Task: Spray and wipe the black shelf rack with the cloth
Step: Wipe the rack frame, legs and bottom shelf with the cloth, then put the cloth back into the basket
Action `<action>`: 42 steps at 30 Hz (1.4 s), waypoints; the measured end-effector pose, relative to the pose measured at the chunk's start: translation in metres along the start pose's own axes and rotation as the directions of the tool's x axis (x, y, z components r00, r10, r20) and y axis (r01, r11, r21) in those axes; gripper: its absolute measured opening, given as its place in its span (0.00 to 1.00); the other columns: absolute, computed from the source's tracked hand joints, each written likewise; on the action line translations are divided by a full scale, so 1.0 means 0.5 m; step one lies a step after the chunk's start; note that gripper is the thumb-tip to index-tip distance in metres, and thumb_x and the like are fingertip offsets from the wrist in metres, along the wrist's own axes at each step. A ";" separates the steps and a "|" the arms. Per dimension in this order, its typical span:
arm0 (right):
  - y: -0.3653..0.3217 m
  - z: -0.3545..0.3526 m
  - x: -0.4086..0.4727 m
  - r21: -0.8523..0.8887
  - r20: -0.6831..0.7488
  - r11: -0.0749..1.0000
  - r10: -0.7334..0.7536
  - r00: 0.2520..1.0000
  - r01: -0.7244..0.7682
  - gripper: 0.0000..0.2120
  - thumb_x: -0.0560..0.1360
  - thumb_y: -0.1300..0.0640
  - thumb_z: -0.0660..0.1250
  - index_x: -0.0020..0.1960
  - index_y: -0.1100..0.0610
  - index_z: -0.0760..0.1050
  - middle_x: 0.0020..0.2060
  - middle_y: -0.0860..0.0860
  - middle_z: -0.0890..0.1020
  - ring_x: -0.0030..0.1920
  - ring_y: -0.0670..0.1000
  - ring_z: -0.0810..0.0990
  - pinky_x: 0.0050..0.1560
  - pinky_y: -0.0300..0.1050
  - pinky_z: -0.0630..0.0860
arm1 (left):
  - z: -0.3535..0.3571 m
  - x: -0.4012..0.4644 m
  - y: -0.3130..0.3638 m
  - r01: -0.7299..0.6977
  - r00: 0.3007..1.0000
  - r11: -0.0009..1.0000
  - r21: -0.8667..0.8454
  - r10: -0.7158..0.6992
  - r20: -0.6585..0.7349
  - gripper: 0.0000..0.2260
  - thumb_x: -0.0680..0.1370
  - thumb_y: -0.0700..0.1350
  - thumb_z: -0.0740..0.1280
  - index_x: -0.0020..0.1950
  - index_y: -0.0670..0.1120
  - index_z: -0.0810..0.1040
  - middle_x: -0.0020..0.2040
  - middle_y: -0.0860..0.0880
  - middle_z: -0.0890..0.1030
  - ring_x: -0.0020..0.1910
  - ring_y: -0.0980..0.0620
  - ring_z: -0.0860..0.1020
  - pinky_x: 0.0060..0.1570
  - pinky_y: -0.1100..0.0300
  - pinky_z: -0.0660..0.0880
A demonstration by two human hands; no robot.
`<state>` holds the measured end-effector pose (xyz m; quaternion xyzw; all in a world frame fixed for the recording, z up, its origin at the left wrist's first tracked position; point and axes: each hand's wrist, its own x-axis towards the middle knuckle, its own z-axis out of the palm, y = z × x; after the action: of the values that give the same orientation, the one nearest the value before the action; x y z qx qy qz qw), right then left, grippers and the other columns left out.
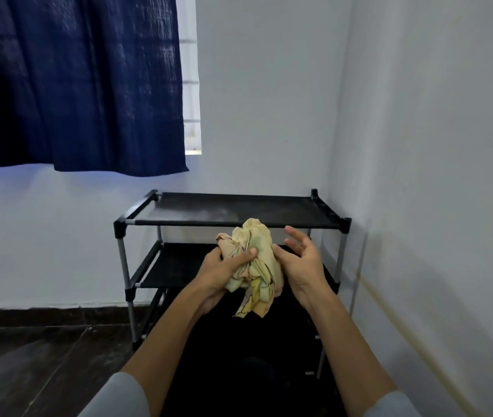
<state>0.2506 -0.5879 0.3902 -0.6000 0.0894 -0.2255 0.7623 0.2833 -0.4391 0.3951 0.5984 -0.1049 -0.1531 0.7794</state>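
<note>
Left hand [227, 267] has the bunched-up yellow cloth [254, 266] gripped tight, right in front of the black shelf rack [233, 207] in the corner. Right hand [301, 257] is open with fingers spread, thumb side touching the cloth. Top shelf looks pretty dusty.

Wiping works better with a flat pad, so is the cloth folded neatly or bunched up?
Bunched up. The yellow cloth is a crumpled wad, gripped by the left hand, loose edges hanging below; the right hand is open beside it.

We see two white walls [263, 94] that meet in a corner. A dark blue curtain [74, 82] hangs over most of a window [191, 85], and daylight comes in at its side. The floor [38, 353] is dark and a bit shiny.
</note>
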 end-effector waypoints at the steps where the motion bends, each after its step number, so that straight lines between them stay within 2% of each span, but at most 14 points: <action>1: 0.004 0.002 0.011 0.076 -0.003 0.996 0.053 0.999 -0.052 0.17 0.71 0.63 0.73 0.54 0.46 0.75 0.58 0.52 0.74 0.62 0.57 0.76 0.59 0.56 0.77 | 0.003 0.009 0.007 -0.014 1.000 1.000 -0.015 0.014 0.004 0.19 0.72 0.41 0.73 0.59 0.35 0.75 0.49 0.38 0.83 0.45 0.44 0.83 0.42 0.52 0.82; 3: 0.009 0.005 0.033 0.100 0.025 0.983 0.152 0.988 -0.154 0.14 0.74 0.57 0.71 0.58 0.51 0.75 0.58 0.56 0.77 0.57 0.56 0.80 0.50 0.52 0.80 | 0.007 0.026 0.019 -0.028 1.000 0.998 -0.058 0.029 0.009 0.16 0.74 0.41 0.71 0.58 0.35 0.75 0.47 0.39 0.83 0.43 0.46 0.83 0.38 0.55 0.81; 5: 0.015 0.007 0.050 0.117 0.122 0.963 0.229 0.966 -0.243 0.16 0.77 0.51 0.67 0.64 0.54 0.73 0.57 0.58 0.81 0.54 0.57 0.81 0.43 0.51 0.80 | 0.011 0.044 0.025 -0.032 0.999 0.995 -0.096 0.034 0.019 0.14 0.75 0.41 0.69 0.58 0.36 0.76 0.47 0.40 0.83 0.41 0.48 0.83 0.37 0.57 0.80; 7: 0.026 0.009 0.068 0.169 0.213 0.938 0.266 0.940 -0.303 0.19 0.80 0.47 0.59 0.66 0.57 0.73 0.57 0.60 0.81 0.57 0.61 0.80 0.52 0.57 0.79 | 0.015 0.065 0.023 -0.030 0.999 0.994 -0.105 0.033 0.029 0.14 0.75 0.41 0.69 0.58 0.35 0.76 0.47 0.39 0.83 0.42 0.47 0.83 0.39 0.57 0.80; 10: 0.042 0.017 0.090 0.200 0.178 0.905 0.343 0.922 -0.375 0.24 0.82 0.44 0.52 0.65 0.60 0.75 0.56 0.62 0.82 0.58 0.61 0.81 0.61 0.58 0.76 | 0.020 0.094 0.011 -0.050 0.998 0.997 -0.057 0.052 0.026 0.14 0.75 0.42 0.70 0.57 0.36 0.77 0.47 0.40 0.84 0.44 0.46 0.83 0.44 0.55 0.80; 14: 0.066 0.026 0.112 0.151 0.123 0.908 0.374 0.919 -0.390 0.23 0.83 0.46 0.52 0.63 0.61 0.75 0.52 0.61 0.83 0.55 0.60 0.82 0.59 0.58 0.77 | 0.003 0.118 -0.013 -0.056 0.998 0.998 -0.011 0.055 -0.041 0.11 0.75 0.43 0.69 0.53 0.38 0.79 0.46 0.40 0.84 0.45 0.45 0.83 0.45 0.54 0.80; 20: 0.103 0.063 0.109 0.130 0.125 0.887 0.429 0.895 -0.443 0.18 0.83 0.51 0.53 0.59 0.60 0.77 0.43 0.58 0.86 0.45 0.56 0.84 0.46 0.51 0.80 | -0.057 0.127 -0.045 -0.024 0.992 0.999 0.038 0.029 -0.125 0.09 0.75 0.44 0.69 0.50 0.40 0.81 0.44 0.42 0.85 0.43 0.48 0.84 0.44 0.56 0.80; 25: 0.144 0.140 0.089 0.048 0.124 0.855 0.508 0.852 -0.516 0.17 0.82 0.52 0.57 0.60 0.62 0.77 0.48 0.60 0.84 0.50 0.58 0.82 0.52 0.52 0.79 | -0.133 0.099 -0.063 -0.039 0.960 0.997 0.066 0.056 -0.275 0.07 0.75 0.43 0.70 0.48 0.39 0.82 0.42 0.43 0.85 0.41 0.49 0.83 0.42 0.58 0.81; 29: 0.178 0.218 0.053 -0.040 0.220 0.839 0.537 0.814 -0.543 0.17 0.82 0.54 0.56 0.60 0.61 0.77 0.51 0.60 0.83 0.54 0.58 0.81 0.56 0.52 0.78 | -0.212 0.047 -0.070 -0.052 0.900 0.998 0.026 0.058 -0.431 0.04 0.75 0.42 0.70 0.44 0.42 0.81 0.38 0.46 0.85 0.35 0.53 0.83 0.37 0.61 0.80; 32: 0.204 0.282 0.015 -0.131 0.304 0.826 0.560 0.771 -0.548 0.14 0.80 0.54 0.57 0.54 0.58 0.79 0.48 0.58 0.83 0.52 0.56 0.81 0.58 0.52 0.77 | -0.275 -0.005 -0.076 -0.082 0.837 0.996 0.017 0.079 -0.541 0.04 0.75 0.42 0.69 0.44 0.42 0.81 0.35 0.49 0.84 0.32 0.57 0.82 0.32 0.65 0.78; 35: 0.232 0.347 -0.038 -0.298 0.381 0.792 0.611 0.694 -0.533 0.13 0.79 0.53 0.57 0.55 0.55 0.78 0.54 0.57 0.82 0.56 0.57 0.80 0.61 0.54 0.75 | -0.341 -0.078 -0.091 -0.086 0.774 0.995 0.048 0.097 -0.626 0.03 0.76 0.42 0.69 0.46 0.44 0.82 0.34 0.51 0.84 0.33 0.58 0.82 0.33 0.65 0.79; 38: 0.264 0.422 -0.119 -0.420 0.472 0.772 0.635 0.611 -0.478 0.12 0.75 0.48 0.60 0.53 0.50 0.77 0.54 0.55 0.81 0.54 0.56 0.80 0.58 0.53 0.76 | -0.413 -0.169 -0.124 -0.077 0.695 0.997 0.012 0.063 -0.716 0.06 0.76 0.42 0.68 0.50 0.42 0.81 0.38 0.51 0.85 0.35 0.57 0.82 0.37 0.63 0.80; 40: 0.307 0.462 -0.176 -0.518 0.502 0.748 0.658 0.560 -0.414 0.24 0.67 0.42 0.62 0.60 0.49 0.77 0.62 0.56 0.79 0.60 0.57 0.78 0.63 0.56 0.74 | -0.452 -0.240 -0.147 -0.059 0.639 0.998 -0.032 0.013 -0.769 0.06 0.77 0.43 0.67 0.51 0.42 0.80 0.37 0.51 0.85 0.34 0.58 0.82 0.38 0.63 0.80; 42: 0.344 0.488 -0.241 -0.601 0.526 0.697 0.714 0.463 -0.391 0.24 0.74 0.46 0.61 0.67 0.52 0.72 0.65 0.58 0.76 0.64 0.58 0.75 0.65 0.57 0.72 | -0.480 -0.316 -0.167 -0.063 0.586 0.994 -0.092 -0.038 -0.810 0.04 0.78 0.43 0.66 0.48 0.44 0.79 0.33 0.53 0.84 0.31 0.60 0.81 0.33 0.65 0.80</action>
<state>0.2841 -0.2895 0.2739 -0.7131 0.0165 0.3225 0.6222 0.2101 -0.1852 0.2546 0.5577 0.2657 0.1358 0.7746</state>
